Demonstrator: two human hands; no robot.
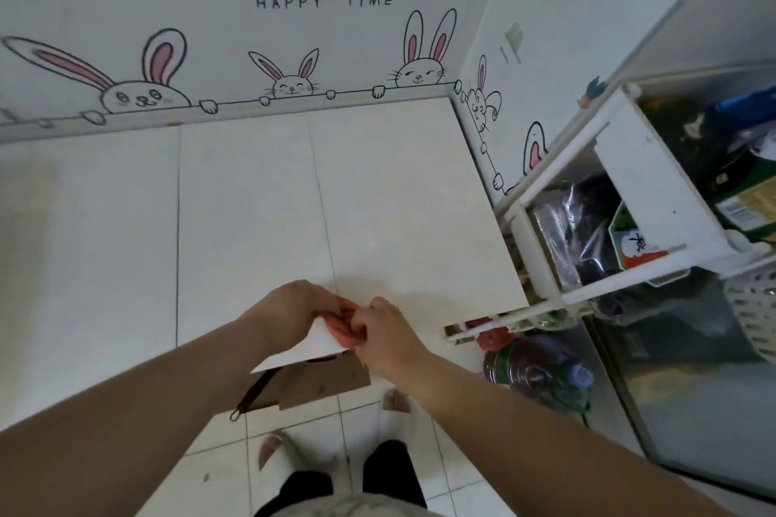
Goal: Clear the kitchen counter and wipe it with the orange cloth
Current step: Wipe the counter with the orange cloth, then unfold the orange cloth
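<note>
The orange cloth (347,327) is bunched up between both my hands at the front edge of the white tiled counter (260,214). My left hand (294,309) pinches its left side and my right hand (384,334) grips its right side. A white flap (313,348) hangs just under the cloth, over the counter's edge; whether it is part of the cloth I cannot tell. The counter surface in view carries no objects.
A white shelf rack (630,197) with packets and bags stands to the right of the counter. A large bottle (537,374) sits on the floor below it. Brown cardboard (319,386) and a dark strap hang under the counter edge. Rabbit-patterned walls close the back and right.
</note>
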